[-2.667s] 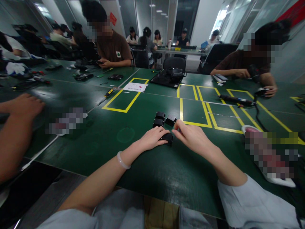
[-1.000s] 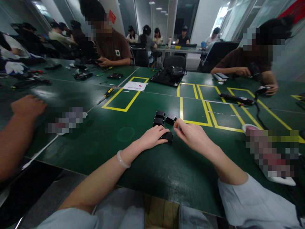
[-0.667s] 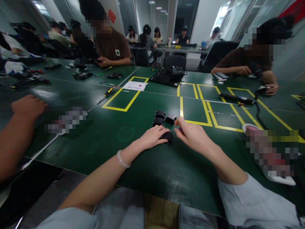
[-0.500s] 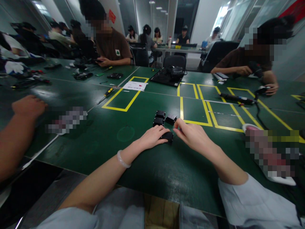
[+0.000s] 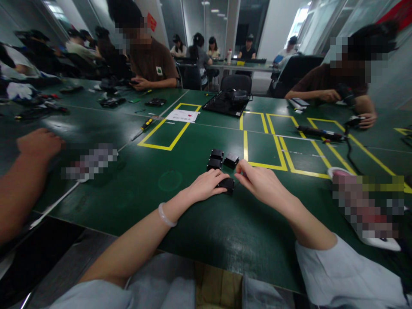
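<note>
My left hand (image 5: 207, 185) rests on the green table with thumb and fingers closed around a small black box-shaped part (image 5: 227, 185). Just to its right is my right hand (image 5: 261, 181), thumb and index finger bent together in a pinch. Whatever may be between those fingertips is too small to make out. Beyond my hands lie more black blocks: a single block (image 5: 231, 160) close to my right fingertips, and two in a row (image 5: 215, 163) past my left fingers. The lower edge of that row is partly covered by my left hand.
Yellow tape outlines (image 5: 280, 150) mark the table ahead. A screwdriver (image 5: 146, 124) and a paper sheet (image 5: 183, 116) lie left of centre, a black panel (image 5: 222, 104) farther back. A white-rimmed, blurred object (image 5: 363, 210) is at right. A co-worker's arm (image 5: 28, 171) reaches in from the left.
Almost nothing differs. My right fingertips have shifted very slightly; my left hand and the black blocks stay in place.
</note>
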Tool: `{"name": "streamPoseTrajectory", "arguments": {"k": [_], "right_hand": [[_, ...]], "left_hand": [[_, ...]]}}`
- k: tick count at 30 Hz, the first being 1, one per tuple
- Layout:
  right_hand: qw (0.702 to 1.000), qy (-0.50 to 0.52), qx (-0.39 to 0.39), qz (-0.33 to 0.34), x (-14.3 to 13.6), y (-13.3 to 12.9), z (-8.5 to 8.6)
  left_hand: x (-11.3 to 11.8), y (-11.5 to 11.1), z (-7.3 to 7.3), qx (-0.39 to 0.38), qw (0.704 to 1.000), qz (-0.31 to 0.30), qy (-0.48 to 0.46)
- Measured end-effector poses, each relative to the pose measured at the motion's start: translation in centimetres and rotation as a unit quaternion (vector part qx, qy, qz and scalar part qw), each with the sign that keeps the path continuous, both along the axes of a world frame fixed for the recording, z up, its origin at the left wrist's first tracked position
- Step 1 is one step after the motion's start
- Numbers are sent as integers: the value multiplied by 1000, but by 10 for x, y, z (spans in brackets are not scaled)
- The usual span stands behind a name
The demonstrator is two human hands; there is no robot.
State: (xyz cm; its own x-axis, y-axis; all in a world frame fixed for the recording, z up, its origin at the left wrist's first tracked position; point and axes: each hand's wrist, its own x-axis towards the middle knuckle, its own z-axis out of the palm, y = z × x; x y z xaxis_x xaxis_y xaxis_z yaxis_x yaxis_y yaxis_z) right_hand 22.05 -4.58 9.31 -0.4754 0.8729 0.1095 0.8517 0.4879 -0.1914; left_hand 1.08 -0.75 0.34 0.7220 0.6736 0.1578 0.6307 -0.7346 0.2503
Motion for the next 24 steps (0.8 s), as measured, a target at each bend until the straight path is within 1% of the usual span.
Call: {"name": "streamPoseTrajectory", "arguments": {"k": [7,14,19,24], "right_hand": [[1000,17,6,2,0,-2,1],[1000,-17,2,-11,0,-1,1],[1000,13,1,4,2,0,-1],[1000,22,5,9,2,-1,-1]], "left_hand": [[0,-1,1,-6,1000,-1,-4],[0,-1,2,-5,1000,1,2],[0,-1,4,-6,1000,-1,1],[0,-1,2,-5,1000,-1,-1]]}}
